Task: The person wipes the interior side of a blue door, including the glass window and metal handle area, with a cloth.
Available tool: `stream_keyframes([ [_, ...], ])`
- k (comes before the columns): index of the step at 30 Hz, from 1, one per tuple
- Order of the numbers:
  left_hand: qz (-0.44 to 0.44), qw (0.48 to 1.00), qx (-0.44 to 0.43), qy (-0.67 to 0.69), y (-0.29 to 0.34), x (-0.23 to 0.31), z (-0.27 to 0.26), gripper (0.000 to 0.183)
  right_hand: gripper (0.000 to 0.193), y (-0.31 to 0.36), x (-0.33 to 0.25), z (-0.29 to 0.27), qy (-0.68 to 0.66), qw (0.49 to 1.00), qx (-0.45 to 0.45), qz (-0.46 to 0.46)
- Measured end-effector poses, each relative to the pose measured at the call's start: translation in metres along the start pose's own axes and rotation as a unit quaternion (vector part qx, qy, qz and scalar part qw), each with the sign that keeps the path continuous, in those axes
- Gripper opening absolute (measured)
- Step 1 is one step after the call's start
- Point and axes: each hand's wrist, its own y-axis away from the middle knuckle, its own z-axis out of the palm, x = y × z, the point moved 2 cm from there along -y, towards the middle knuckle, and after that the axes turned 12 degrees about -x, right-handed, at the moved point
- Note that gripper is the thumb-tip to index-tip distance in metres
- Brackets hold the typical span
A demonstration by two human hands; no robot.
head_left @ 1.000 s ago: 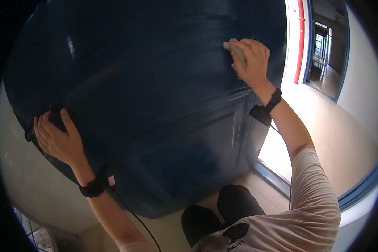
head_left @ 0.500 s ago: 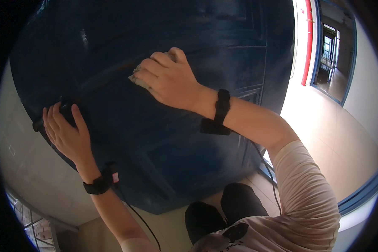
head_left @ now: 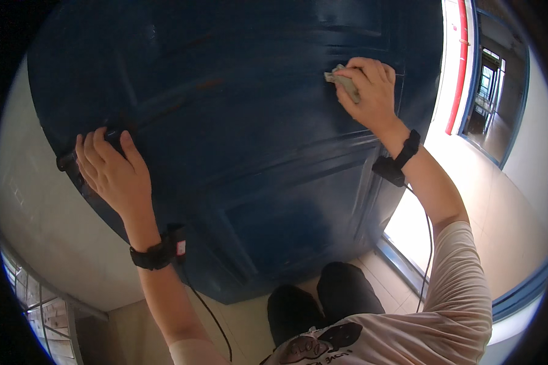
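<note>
A dark blue panelled door (head_left: 274, 201) fills most of the view before me. My right hand (head_left: 371, 91) is closed round a bunched greyish-green cloth (head_left: 347, 85), pressed to the door's upper right part near a raised panel. Over at the door's left edge, my left hand (head_left: 115, 173) rests with fingers stretched and thumb apart. It lies against a dark handle (head_left: 113, 139), most of which it hides. Reddish-brown marks (head_left: 208, 83) show on the door's surface between the two hands.
Bright tiled floor (head_left: 463, 182) and a red pipe (head_left: 460, 67) lie beyond the door's right edge, with another doorway (head_left: 496, 91) farther off. A pale wall (head_left: 49, 213) stands at left, above a barred rack (head_left: 45, 322). Black cables (head_left: 210, 313) trail from both wristbands.
My right hand has swept the cloth to the right across the door, from near its middle toward the right edge. My left hand stays at the handle while the view has shifted slightly.
</note>
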Motion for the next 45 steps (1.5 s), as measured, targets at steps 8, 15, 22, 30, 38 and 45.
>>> stream_keyframes([
  [8,-0.008,0.999,0.003,0.041,0.003,0.0,0.004,0.038,0.015,-0.076,-0.122,0.028,-0.11,0.99,0.048,-0.068],
  [15,0.027,0.998,0.007,0.064,0.0,-0.005,0.001,0.035,0.011,-0.111,-0.196,0.038,-0.154,0.975,0.117,-0.109],
  [22,0.018,0.999,0.024,0.023,0.0,0.0,0.0,0.036,0.011,-0.105,-0.183,0.044,-0.19,0.961,0.133,-0.151],
  [30,0.002,1.0,0.02,0.01,0.002,-0.001,-0.001,0.041,0.021,-0.061,-0.05,0.022,-0.062,0.99,0.129,0.0],
  [38,-0.009,0.998,0.051,0.03,0.002,0.001,0.006,0.04,0.018,-0.063,-0.064,0.022,-0.059,0.98,0.187,0.024],
  [45,0.01,0.997,0.057,0.049,0.001,0.0,0.001,0.039,0.017,-0.043,-0.09,0.027,-0.14,0.982,0.088,-0.086],
])
